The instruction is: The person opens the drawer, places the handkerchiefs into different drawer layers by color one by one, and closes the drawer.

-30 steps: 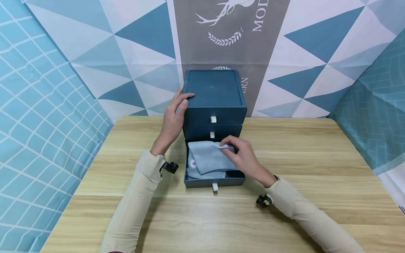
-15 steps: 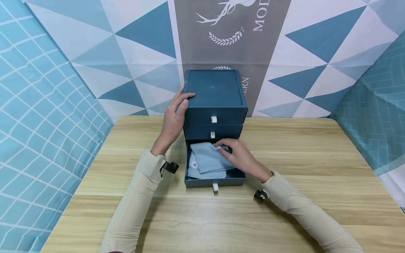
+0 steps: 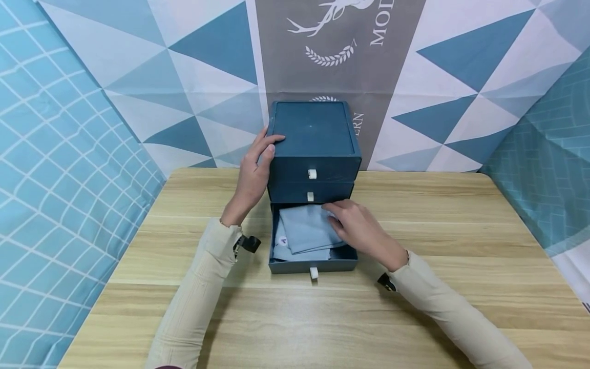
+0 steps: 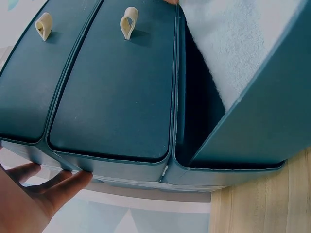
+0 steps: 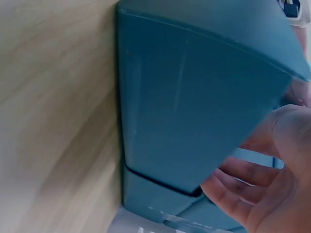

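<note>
A dark blue drawer box (image 3: 313, 128) stands at the back of the table, its lowest drawer (image 3: 295, 267) pulled out. Folded light blue cloth (image 3: 306, 228) lies in that drawer, a small round mark at its left. My left hand (image 3: 252, 174) rests against the box's left side, fingertips over the top edge; the left wrist view shows its fingers (image 4: 68, 187) on the side wall. Over the drawer's back right corner, my right hand (image 3: 364, 225) touches the cloth with its fingers. In the right wrist view the drawer's outer wall (image 5: 194, 107) hides part of the contact.
Two upper drawers, each with a white pull loop (image 3: 312, 174), are closed. The wooden table (image 3: 295, 318) extends in front and to both sides. A patterned backdrop (image 3: 207, 77) stands close behind the box.
My right hand first pinches the cloth's back edge and shifts left with it, then moves back right. The cloth's raised edge now lies flatter. My left hand stays on the box.
</note>
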A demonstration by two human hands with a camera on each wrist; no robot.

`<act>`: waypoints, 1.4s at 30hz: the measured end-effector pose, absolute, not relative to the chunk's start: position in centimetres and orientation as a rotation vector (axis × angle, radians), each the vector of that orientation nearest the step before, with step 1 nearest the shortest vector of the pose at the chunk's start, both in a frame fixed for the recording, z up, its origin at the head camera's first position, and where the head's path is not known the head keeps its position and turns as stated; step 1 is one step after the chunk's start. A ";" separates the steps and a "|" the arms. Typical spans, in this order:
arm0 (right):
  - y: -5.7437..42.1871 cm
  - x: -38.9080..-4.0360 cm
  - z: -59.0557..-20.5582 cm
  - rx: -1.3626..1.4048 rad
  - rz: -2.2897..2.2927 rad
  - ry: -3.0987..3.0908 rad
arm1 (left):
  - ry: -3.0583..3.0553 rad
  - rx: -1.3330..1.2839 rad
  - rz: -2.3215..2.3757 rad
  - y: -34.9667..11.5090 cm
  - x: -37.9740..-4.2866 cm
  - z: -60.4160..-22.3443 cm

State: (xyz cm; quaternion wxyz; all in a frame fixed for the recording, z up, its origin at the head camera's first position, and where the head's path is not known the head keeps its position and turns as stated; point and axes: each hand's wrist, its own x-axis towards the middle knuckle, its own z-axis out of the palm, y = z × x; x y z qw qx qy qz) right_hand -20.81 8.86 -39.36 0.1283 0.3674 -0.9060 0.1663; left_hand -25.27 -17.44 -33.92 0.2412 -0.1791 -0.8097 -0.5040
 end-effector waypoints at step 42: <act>8.1 -11.4 -43.6 0.488 3.416 -2.610 | -2.201 -0.512 -1.375 -17.5 -25.3 -33.9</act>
